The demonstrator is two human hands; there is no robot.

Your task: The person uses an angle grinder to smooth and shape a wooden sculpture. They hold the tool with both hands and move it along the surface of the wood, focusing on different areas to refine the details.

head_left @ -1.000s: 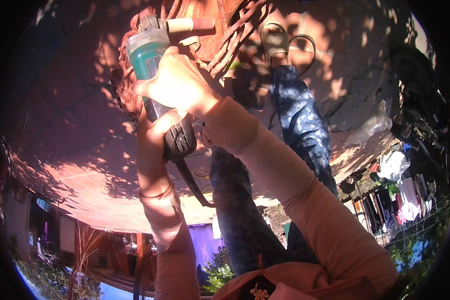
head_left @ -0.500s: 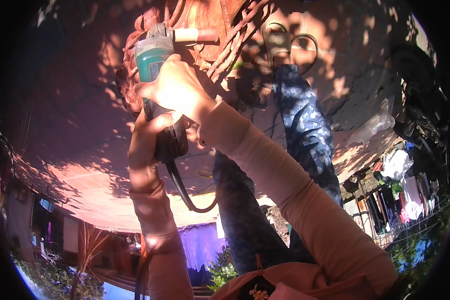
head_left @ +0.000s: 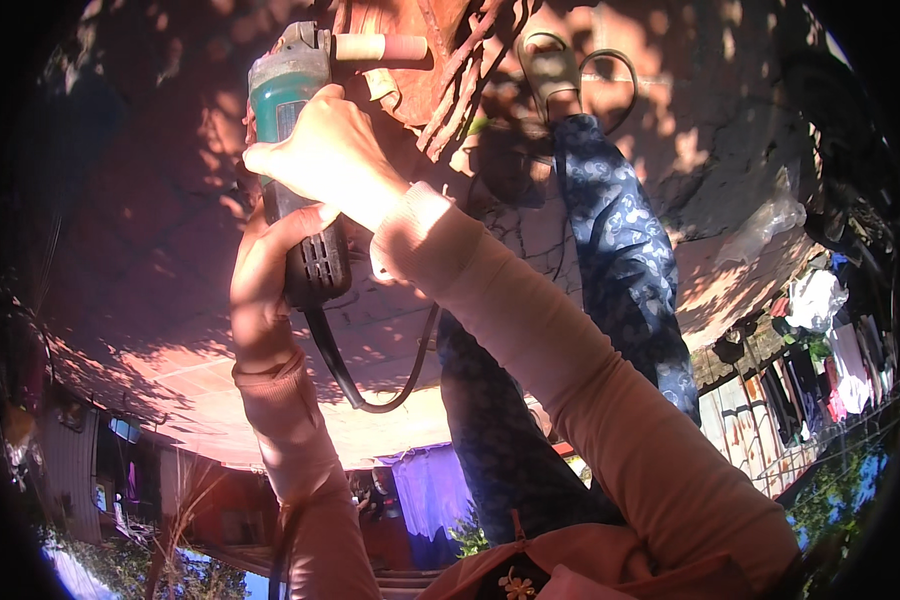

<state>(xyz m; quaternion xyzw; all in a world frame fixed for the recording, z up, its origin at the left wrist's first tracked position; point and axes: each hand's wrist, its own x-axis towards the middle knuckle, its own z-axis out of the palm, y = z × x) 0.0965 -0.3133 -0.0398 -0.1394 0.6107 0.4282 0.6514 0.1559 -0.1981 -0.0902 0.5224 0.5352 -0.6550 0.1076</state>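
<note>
Both of my hands are closed around a green and black angle grinder point(head_left: 273, 100) with a grey metal head. My right hand point(head_left: 338, 155) wraps over the middle of its body, the thumb stretched across it. Lower down, my left hand point(head_left: 262, 255) grips the black rear part, from which a black cord loops down. A cream and pink cylinder point(head_left: 382, 47) sticks out to the right of the grinder's head. Just beyond lies a reddish-brown wooden piece point(head_left: 415, 85) with twisted, root-like strands point(head_left: 460, 85); the grinder's head partly covers its left side.
My leg in blue patterned trousers point(head_left: 615, 220) stretches forward, its foot in a sandal point(head_left: 550, 70). A thin dark loop point(head_left: 608, 90) lies beside the foot. Clear plastic point(head_left: 770, 225) rests on the ground to the right. Hanging clothes and a purple cloth point(head_left: 430, 490) are behind me.
My hands and the grinder have shifted slightly left and up in the picture. The pink cylinder moved with them, and less of the wood's left side shows.
</note>
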